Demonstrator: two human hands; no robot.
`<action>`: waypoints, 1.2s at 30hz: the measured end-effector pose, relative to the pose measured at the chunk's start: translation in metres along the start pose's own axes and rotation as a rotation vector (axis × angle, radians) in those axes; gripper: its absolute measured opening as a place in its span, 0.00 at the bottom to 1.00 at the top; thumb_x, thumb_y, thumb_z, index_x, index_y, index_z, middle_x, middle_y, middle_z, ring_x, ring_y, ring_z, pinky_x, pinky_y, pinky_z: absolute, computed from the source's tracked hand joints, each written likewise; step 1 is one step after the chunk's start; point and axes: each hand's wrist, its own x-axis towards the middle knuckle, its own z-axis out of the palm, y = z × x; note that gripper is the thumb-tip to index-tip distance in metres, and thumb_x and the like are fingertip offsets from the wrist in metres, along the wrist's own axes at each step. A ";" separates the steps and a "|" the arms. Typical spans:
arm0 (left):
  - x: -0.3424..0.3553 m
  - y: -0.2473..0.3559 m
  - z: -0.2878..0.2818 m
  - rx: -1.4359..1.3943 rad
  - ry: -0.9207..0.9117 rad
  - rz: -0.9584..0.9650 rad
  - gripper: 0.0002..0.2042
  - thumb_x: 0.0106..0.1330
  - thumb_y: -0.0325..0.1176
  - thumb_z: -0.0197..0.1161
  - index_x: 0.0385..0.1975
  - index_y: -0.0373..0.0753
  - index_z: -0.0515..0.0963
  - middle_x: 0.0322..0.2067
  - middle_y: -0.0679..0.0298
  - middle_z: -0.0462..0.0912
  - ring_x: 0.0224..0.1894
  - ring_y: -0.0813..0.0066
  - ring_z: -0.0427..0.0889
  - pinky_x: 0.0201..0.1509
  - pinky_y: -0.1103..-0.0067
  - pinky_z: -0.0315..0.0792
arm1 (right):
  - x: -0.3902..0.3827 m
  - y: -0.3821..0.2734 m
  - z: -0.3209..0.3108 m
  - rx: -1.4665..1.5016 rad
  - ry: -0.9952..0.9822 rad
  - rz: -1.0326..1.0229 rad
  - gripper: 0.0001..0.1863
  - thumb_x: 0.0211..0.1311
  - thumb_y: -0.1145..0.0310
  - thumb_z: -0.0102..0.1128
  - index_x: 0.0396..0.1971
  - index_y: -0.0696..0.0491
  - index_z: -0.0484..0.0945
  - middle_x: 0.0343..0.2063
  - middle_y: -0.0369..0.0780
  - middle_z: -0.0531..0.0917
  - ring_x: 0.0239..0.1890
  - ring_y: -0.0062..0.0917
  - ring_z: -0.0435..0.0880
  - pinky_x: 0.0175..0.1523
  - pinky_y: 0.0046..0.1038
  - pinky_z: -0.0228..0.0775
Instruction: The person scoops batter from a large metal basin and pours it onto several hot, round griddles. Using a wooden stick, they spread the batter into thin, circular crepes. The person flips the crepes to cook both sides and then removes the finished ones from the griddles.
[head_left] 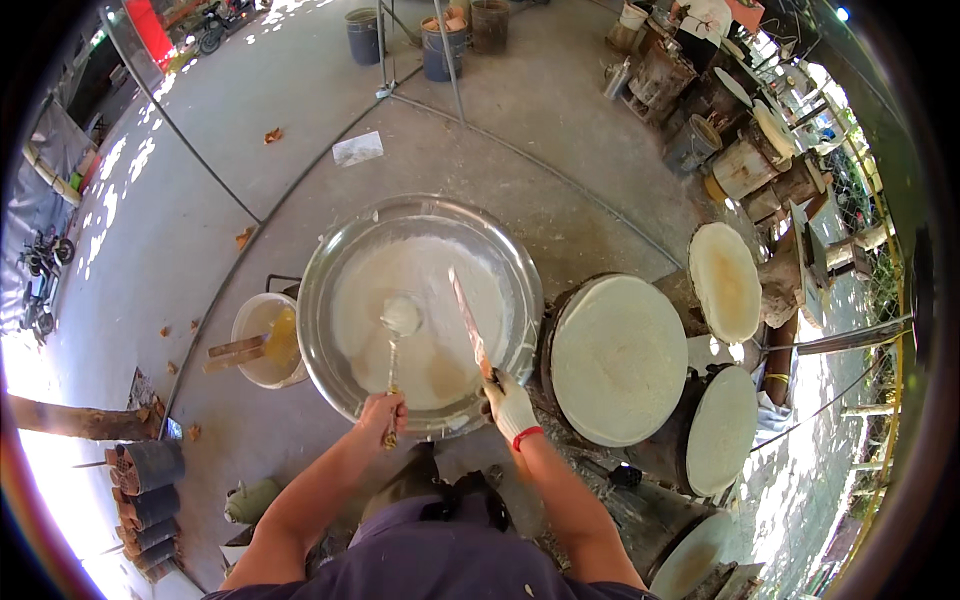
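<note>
One metal basin (320, 320), one ladle (402, 318), one stick (468, 318), two grips (382, 414), one glove (514, 410), one wristband (527, 436).

Grey concrete floor (560, 130), flat white sheet (358, 149), scattered brown leaves (273, 135), standing dark buckets (365, 40)

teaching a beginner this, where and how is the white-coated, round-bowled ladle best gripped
Probably near the lower end of its long, thin handle, coming from the picture's lower edge: the handle points that way, away from the white-coated bowl. The bare left hand holds it there.
</note>
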 end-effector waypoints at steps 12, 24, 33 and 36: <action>0.211 0.065 -0.024 1.040 0.219 0.314 0.07 0.61 0.31 0.51 0.26 0.33 0.69 0.20 0.56 0.76 0.19 0.69 0.77 0.19 0.72 0.70 | 0.140 -0.075 0.007 -0.281 -0.308 0.353 0.18 0.64 0.56 0.51 0.44 0.53 0.78 0.14 0.35 0.72 0.11 0.17 0.64 0.16 0.23 0.56; 0.077 0.079 0.001 -0.196 -0.531 -0.258 0.11 0.66 0.33 0.48 0.21 0.44 0.60 0.12 0.74 0.56 0.11 0.84 0.55 0.12 0.84 0.51 | 0.051 -0.037 0.046 0.275 -0.167 0.352 0.13 0.66 0.63 0.46 0.47 0.51 0.71 0.14 0.32 0.70 0.07 0.14 0.58 0.13 0.20 0.48; 0.051 0.095 -0.035 0.251 -0.246 0.070 0.12 0.64 0.33 0.54 0.20 0.39 0.63 0.11 0.68 0.63 0.10 0.79 0.63 0.12 0.80 0.59 | 0.032 -0.068 0.021 -0.075 -0.139 0.195 0.19 0.64 0.64 0.48 0.52 0.54 0.72 0.14 0.34 0.72 0.09 0.15 0.63 0.13 0.20 0.52; 0.132 0.066 -0.049 0.381 -0.099 0.064 0.11 0.62 0.34 0.56 0.21 0.38 0.65 0.12 0.65 0.67 0.10 0.75 0.66 0.13 0.77 0.62 | 0.058 -0.053 0.011 -0.338 -0.102 0.186 0.18 0.64 0.59 0.49 0.50 0.50 0.74 0.13 0.33 0.72 0.07 0.16 0.63 0.11 0.22 0.51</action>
